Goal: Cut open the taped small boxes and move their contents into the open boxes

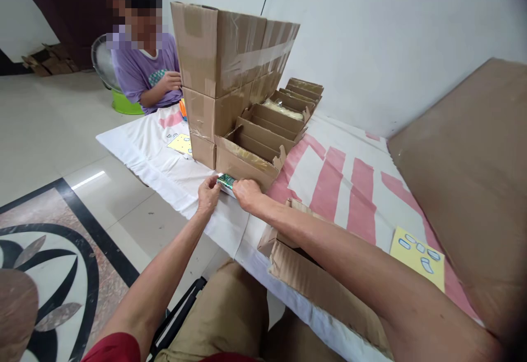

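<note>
Green packet (pixel 226 181), print unreadable, seemingly pinched by left hand (pixel 208 194) and right hand (pixel 247 192) fingers.

Tall stacked cartons (pixel 230 49) stand at rear-left of cloth-covered surface (pixel 354 186). Yellow sticker sheet (pixel 418 255) lies near R edge, just beside large cardboard panel (pixel 465 175). Second person, purple shirt (pixel 142 71), seated at far end; green basin (pixel 125 104) behind.

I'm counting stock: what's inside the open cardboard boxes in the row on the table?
Farther back in the row, a pale plastic-wrapped bundle lies in one. The nearer open boxes show only cardboard flaps; their floors are hidden behind their front walls.
</note>
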Available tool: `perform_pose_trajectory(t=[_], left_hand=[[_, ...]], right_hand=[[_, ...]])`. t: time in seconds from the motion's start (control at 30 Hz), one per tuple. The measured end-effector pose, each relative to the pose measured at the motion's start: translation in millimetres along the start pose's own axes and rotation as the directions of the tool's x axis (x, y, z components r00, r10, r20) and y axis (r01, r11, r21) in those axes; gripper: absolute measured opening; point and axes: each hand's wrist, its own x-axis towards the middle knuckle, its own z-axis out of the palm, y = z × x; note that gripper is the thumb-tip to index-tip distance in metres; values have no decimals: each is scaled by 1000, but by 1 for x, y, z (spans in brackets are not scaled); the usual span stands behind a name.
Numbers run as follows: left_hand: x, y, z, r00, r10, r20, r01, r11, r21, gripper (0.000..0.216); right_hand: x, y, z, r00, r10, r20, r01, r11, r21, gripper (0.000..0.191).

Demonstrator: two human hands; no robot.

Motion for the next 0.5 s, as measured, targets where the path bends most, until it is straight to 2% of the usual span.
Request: perform_pose_trajectory(t=[0.13, 0.23, 0.3, 0.33, 0.37, 0.4, 0.43, 0.47, 0.5], left_hand=[[-4, 9, 1, 997, 63, -41, -58, 992, 112, 36], [-24, 21, -2, 989, 131, -76, -115, 976, 183, 53], [-49, 29, -10, 969, 247, 23, -245, 937, 250, 60], [-64, 32, -16, 937, 323, 132, -348, 895, 280, 59], [-81, 33, -23, 881, 390, 268, -460, 839, 291, 56], [-98, 34, -30, 802, 437, 407, -564, 777, 278, 53], [-114, 34, -37, 718, 454, 527, -640, 728, 245, 53], [-130, 32, -41, 652, 444, 615, -677, 706, 208, 55], [-145, 30, -44, 606, 419, 676, -687, 704, 179, 60]], right_hand=[[-13, -5, -14, 1000, -18, -1, 18, 1000, 1, 35], [-53, 9, -36, 998, -46, -37, 47, 999, 22, 24], [-102, 31, -48, 991, -45, -125, 53, 997, 63, 23], [-133, 46, -50, 981, -22, -192, 40, 995, 90, 25], [-167, 63, -48, 928, 37, -370, 32, 984, 177, 23], [-202, 79, -41, 833, 149, -532, 4, 961, 275, 21], [-238, 95, -30, 736, 293, -610, -50, 922, 383, 23], [-271, 108, -13, 643, 454, -617, -127, 857, 499, 23], [-300, 119, 9, 571, 603, -557, -201, 761, 617, 22]])
